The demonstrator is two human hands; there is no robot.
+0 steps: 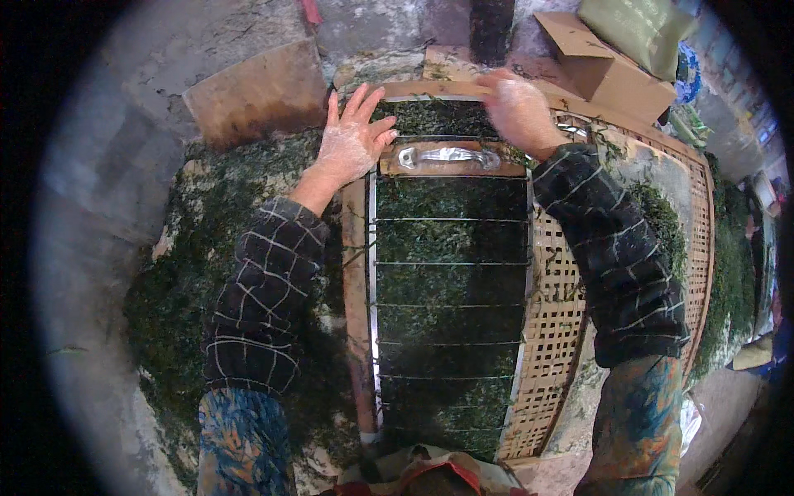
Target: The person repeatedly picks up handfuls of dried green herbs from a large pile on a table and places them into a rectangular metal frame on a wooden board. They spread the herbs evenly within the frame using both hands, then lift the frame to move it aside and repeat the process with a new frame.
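Note:
Before me lies a long frame [356, 248] of wood with metal side strips and thin crosswise wires, over dark green plant matter that looks like dried leaves [434, 242]. A wooden crossbar [389, 162] with a metal pull handle [448, 157] spans it near its far end. My left hand [353, 133] is spread at the far left corner, fingers apart, its thumb side close to the crossbar's left end. My right hand [516, 108], blurred, is over the far right corner, above the leaf bits; its fingers are unclear, and whether it holds anything cannot be told.
A slatted lattice panel [552, 297] runs along the frame's right side, with another lattice strip [701, 235] farther right. More green leaf matter [186, 279] is spread at the left. A stained board [260, 93] leans at the far left, and an opened cardboard box [633, 80] stands far right.

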